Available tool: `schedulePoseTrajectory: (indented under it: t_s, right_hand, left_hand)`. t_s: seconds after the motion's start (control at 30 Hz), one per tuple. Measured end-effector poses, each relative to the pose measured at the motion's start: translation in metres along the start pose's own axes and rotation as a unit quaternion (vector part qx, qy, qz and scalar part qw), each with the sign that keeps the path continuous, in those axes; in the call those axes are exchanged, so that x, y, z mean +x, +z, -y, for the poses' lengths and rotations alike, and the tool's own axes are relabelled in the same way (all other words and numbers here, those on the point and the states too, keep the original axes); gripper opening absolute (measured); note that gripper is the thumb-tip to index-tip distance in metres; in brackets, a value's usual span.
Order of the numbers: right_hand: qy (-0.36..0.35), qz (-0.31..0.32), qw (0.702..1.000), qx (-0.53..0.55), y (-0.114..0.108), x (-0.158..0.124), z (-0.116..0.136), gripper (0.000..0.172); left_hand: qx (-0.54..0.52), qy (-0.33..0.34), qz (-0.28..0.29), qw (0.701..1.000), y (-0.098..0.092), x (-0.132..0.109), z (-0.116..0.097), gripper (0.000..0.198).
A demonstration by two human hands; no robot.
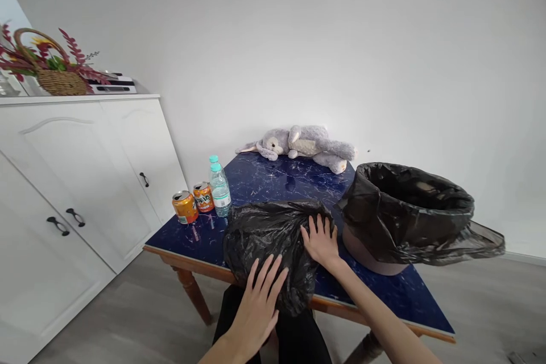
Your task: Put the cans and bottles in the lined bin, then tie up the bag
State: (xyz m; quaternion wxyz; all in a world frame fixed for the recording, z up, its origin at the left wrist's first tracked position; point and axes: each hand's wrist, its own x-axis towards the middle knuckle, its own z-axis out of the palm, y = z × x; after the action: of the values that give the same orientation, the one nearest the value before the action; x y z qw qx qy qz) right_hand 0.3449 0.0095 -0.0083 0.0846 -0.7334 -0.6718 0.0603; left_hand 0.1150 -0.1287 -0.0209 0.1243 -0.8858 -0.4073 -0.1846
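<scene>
A crumpled black plastic bag (268, 227) lies on the blue marble-patterned table (256, 179) and hangs over its front edge. My left hand (262, 296) rests on the bag's near lower part, fingers stretched out and spread. Flat against the bag's right side lies my right hand (322, 242), its fingers also apart. Neither hand grips the plastic. Just right of my right hand stands a trash bin (375, 261) with another black bag as its liner (409, 227), folded out over the rim; its inside is dark.
Two orange soda cans (185, 208) and two clear water bottles (220, 190) with teal caps stand at the table's left. A grey plush rabbit (302, 143) lies along the back edge by the wall. On the left, a white cabinet (85, 165) carries a flower basket (62, 81).
</scene>
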Motion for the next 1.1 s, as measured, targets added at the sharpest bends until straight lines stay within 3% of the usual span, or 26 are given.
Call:
schedulePoseTrajectory:
  t_s: [0.13, 0.2, 0.33, 0.4, 0.47, 0.57, 0.63, 0.73, 0.83, 0.9, 0.97, 1.03, 1.1]
  right_hand:
    - [-0.033, 0.028, 0.999, 0.027, -0.013, -0.022, -0.018, 0.072]
    - [-0.056, 0.036, 0.997, 0.049, -0.022, -0.044, -0.031, 0.076]
    - [-0.212, 0.052, 0.967, 0.134, -0.038, -0.092, -0.057, 0.074]
    - [-0.252, 0.061, 0.955, 0.142, -0.041, -0.107, -0.066, 0.076]
    - [-0.245, 0.045, 0.958, 0.140, -0.040, -0.114, -0.071, 0.070]
    - [-0.216, -0.020, 0.963, 0.159, -0.035, -0.110, -0.071, 0.044]
    - [-0.193, -0.056, 0.963, 0.177, -0.032, -0.103, -0.067, 0.045]
    - [-0.138, -0.060, 0.979, 0.140, -0.030, -0.094, -0.060, 0.045]
    - [-0.098, -0.035, 0.992, 0.076, -0.031, -0.089, -0.051, 0.041]
    - [-0.083, -0.028, 0.995, 0.057, -0.032, -0.087, -0.046, 0.038]
    - [-0.067, -0.025, 0.997, 0.038, -0.034, -0.086, -0.041, 0.035]
    - [-0.054, -0.022, 0.998, 0.023, -0.038, -0.086, -0.036, 0.034]
    - [-0.054, -0.027, 0.998, 0.012, -0.043, -0.090, -0.032, 0.031]
  left_hand:
    - [-0.085, 0.072, 0.069, 0.991, -0.021, 0.008, 0.034, 0.100]
    - [-0.153, 0.061, 0.088, 0.982, -0.038, 0.003, 0.058, 0.098]
    - [-0.273, -0.127, 0.075, 0.951, -0.074, -0.012, 0.097, 0.063]
    - [-0.310, -0.212, 0.060, 0.925, -0.089, -0.014, 0.107, 0.041]
    - [-0.336, -0.265, 0.042, 0.903, -0.100, -0.011, 0.112, 0.032]
    - [-0.339, -0.306, 0.008, 0.890, -0.107, 0.002, 0.116, 0.033]
    - [-0.291, -0.340, -0.015, 0.894, -0.108, 0.012, 0.123, 0.035]
    - [-0.209, -0.376, -0.006, 0.903, -0.110, 0.023, 0.138, 0.042]
    - [-0.168, -0.316, -0.031, 0.933, -0.123, 0.029, 0.139, 0.063]
    - [-0.139, -0.229, -0.089, 0.959, -0.134, 0.031, 0.121, 0.068]
    - [-0.126, -0.117, -0.104, 0.980, -0.142, 0.034, 0.093, 0.063]
    - [-0.127, 0.011, -0.051, 0.991, -0.141, 0.037, 0.063, 0.062]
    - [-0.116, 0.086, 0.021, 0.989, -0.132, 0.040, 0.042, 0.062]
